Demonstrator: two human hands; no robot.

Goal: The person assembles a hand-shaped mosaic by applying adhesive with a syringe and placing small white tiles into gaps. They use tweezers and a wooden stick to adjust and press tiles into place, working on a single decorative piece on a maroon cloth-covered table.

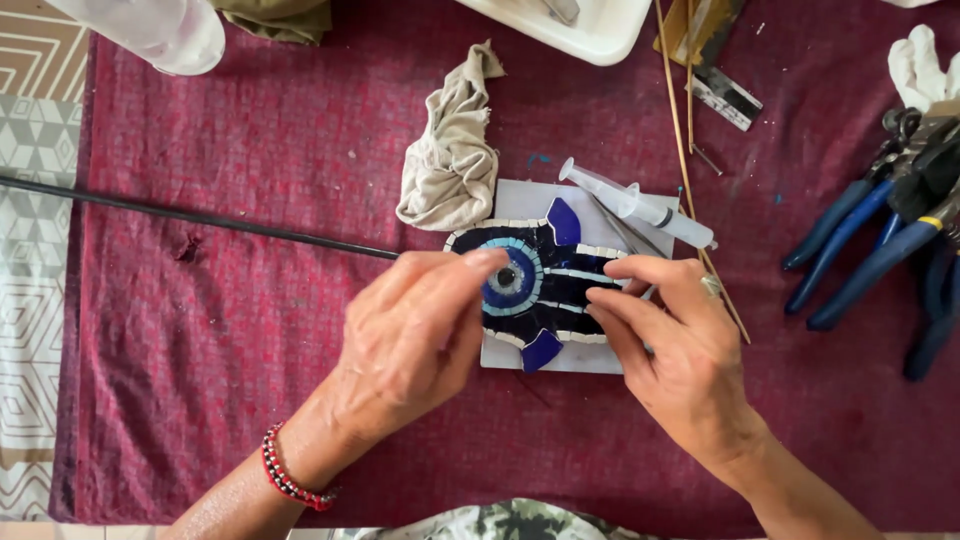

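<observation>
- A clear plastic bottle [160, 30] lies at the far left corner, well left of the mosaic; what is in it I cannot tell.
- A thin black rod [190, 216] runs over the red cloth [230, 350] on the desk toward the mosaic's left end.
- The left hand [410, 335] is at the mosaic's left edge, fingers drawn together in a pinch, one fingertip on the tiles by the round blue eye; whether the grip holds a piece I cannot tell.
- A crumpled rag [450, 160] lies just above the mosaic.
- The mosaic [545, 285], a dark blue fish shape on a pale board, looks mostly tiled: eye, body stripes and fins are set, grout not seen.
- A white tray [590, 35] lies well above; its contents are mostly cut off.
- A syringe [640, 205] rests on the board's upper right corner.
- The right hand [680, 350] touches the mosaic's right end with loosely open fingers, gripping nothing.
- Blue-handled pliers [870, 240] lie well right.
</observation>
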